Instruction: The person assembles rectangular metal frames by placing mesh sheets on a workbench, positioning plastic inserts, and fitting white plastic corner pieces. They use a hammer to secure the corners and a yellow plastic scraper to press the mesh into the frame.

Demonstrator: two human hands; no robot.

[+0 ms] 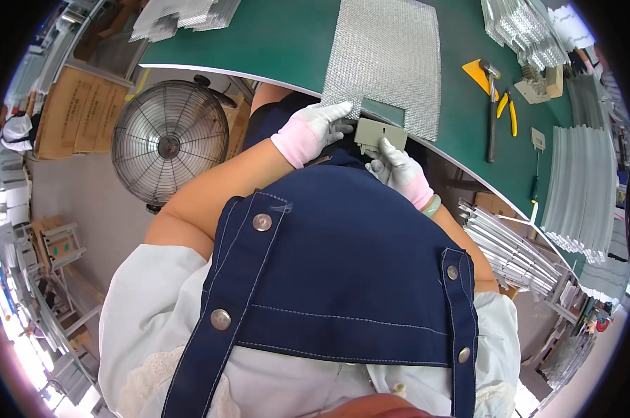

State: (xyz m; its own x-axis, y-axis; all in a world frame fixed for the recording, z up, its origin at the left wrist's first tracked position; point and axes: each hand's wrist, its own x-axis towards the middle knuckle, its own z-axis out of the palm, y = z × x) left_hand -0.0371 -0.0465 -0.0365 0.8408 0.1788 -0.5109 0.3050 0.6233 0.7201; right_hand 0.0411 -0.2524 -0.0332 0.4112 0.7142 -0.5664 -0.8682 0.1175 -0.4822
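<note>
plate, grey and flat, sits just on your side of the notch in the mesh panel, near the table's edge. it looks light and stiff, likely a bit slick under gloves, so hold it by its rim. the panel looks thin and easily dented; support it broadly. your right hand pinches the plate's lower right, thumb on its face, the other fingers partly hidden below. your left hand has its digits parted, left of the plate, the upper one at the panel's corner; whether it presses there, you cannot tell.
</note>
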